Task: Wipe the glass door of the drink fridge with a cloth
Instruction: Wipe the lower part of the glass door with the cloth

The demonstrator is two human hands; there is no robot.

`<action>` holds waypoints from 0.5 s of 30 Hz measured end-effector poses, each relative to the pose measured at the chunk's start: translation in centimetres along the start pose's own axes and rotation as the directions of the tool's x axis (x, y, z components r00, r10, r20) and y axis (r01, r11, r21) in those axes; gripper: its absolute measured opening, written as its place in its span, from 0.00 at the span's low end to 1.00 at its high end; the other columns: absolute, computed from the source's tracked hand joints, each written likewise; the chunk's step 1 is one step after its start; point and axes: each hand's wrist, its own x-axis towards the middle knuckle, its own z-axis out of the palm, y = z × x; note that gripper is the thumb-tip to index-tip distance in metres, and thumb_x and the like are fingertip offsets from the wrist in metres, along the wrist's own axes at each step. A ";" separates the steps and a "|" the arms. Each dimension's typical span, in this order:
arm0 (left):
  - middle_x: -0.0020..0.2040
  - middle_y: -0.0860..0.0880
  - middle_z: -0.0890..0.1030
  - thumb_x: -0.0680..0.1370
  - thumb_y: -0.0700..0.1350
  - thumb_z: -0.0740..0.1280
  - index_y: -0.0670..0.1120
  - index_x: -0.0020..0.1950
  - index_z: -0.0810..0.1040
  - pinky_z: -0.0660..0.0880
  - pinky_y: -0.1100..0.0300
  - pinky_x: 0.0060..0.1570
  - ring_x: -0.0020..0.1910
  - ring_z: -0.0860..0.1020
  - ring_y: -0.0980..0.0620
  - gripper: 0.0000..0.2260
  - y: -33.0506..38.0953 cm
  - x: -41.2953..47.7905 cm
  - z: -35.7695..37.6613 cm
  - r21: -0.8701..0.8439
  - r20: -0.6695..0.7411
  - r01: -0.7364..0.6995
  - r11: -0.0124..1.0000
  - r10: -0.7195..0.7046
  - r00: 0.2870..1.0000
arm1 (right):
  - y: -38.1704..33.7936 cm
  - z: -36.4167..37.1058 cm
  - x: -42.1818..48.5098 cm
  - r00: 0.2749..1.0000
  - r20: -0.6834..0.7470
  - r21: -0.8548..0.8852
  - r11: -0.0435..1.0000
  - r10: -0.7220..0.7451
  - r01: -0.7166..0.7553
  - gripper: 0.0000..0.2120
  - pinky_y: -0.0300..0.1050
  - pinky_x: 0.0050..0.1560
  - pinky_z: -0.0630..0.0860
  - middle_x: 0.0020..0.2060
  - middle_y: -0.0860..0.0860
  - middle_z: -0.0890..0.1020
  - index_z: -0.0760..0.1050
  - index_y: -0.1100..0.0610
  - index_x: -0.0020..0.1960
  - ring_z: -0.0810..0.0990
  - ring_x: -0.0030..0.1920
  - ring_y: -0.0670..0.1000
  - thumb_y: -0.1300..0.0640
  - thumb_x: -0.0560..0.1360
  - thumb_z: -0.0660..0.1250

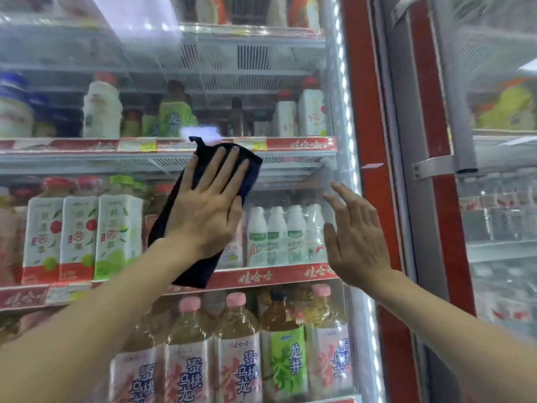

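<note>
- The glass door (203, 91) of the drink fridge stands shut in front of us, misted and streaked across its upper part
- Our left hand (203, 205) lies flat with fingers spread wide, pressing a dark blue cloth (250, 173) against the glass at mid-height; it grips nothing, it only pins the cloth with the palm
- Our right hand (354, 237) is open and empty, fingers loosely apart, near the door's right edge; we cannot tell whether it touches the glass
- The cloth hangs well below the palm, so we judge it could slip or bunch if pressure eases, leaving smears
- A hard push might rattle the bottles (235, 353) on the shelves behind
- A red frame (369, 141) borders the door, and a second fridge (494, 199) stands just to the right
</note>
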 end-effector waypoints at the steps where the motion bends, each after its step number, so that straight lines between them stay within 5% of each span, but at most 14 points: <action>1: 0.83 0.45 0.54 0.84 0.51 0.50 0.45 0.83 0.54 0.51 0.37 0.78 0.83 0.51 0.46 0.27 0.8 0.2 0.3 0.005 -0.015 0.046 0.999 -0.046 0.999 | 0.0 0.2 0.0 1.000 -0.002 0.010 1.000 -0.005 0.005 0.24 0.54 0.78 0.58 0.76 0.57 0.67 0.68 0.60 0.75 0.66 0.76 0.57 0.54 0.80 0.57; 6: 0.84 0.43 0.51 0.84 0.52 0.50 0.44 0.83 0.53 0.50 0.36 0.78 0.83 0.49 0.44 0.28 5.5 -2.5 1.0 -0.024 -0.043 0.133 0.991 -0.134 0.990 | 0.1 0.2 -0.3 1.000 -0.025 0.015 1.000 -0.017 0.017 0.25 0.53 0.79 0.57 0.76 0.56 0.67 0.68 0.59 0.75 0.65 0.77 0.56 0.54 0.80 0.56; 13: 0.83 0.46 0.55 0.83 0.52 0.54 0.47 0.83 0.56 0.52 0.38 0.79 0.83 0.52 0.45 0.28 7.8 -5.0 0.8 -0.033 0.060 -0.343 0.939 0.345 0.937 | 1.8 -1.4 0.2 0.997 -0.061 0.084 0.995 -0.040 0.045 0.23 0.55 0.76 0.62 0.74 0.58 0.69 0.71 0.61 0.72 0.67 0.75 0.57 0.60 0.78 0.59; 15: 0.83 0.46 0.55 0.84 0.52 0.51 0.48 0.83 0.57 0.52 0.38 0.79 0.82 0.53 0.46 0.27 5.8 -1.1 0.6 -0.005 0.038 -0.326 0.945 0.326 0.945 | 3.5 -1.8 0.4 0.998 -0.059 0.065 0.998 -0.012 0.016 0.23 0.56 0.76 0.62 0.75 0.58 0.68 0.69 0.61 0.73 0.66 0.76 0.58 0.58 0.78 0.58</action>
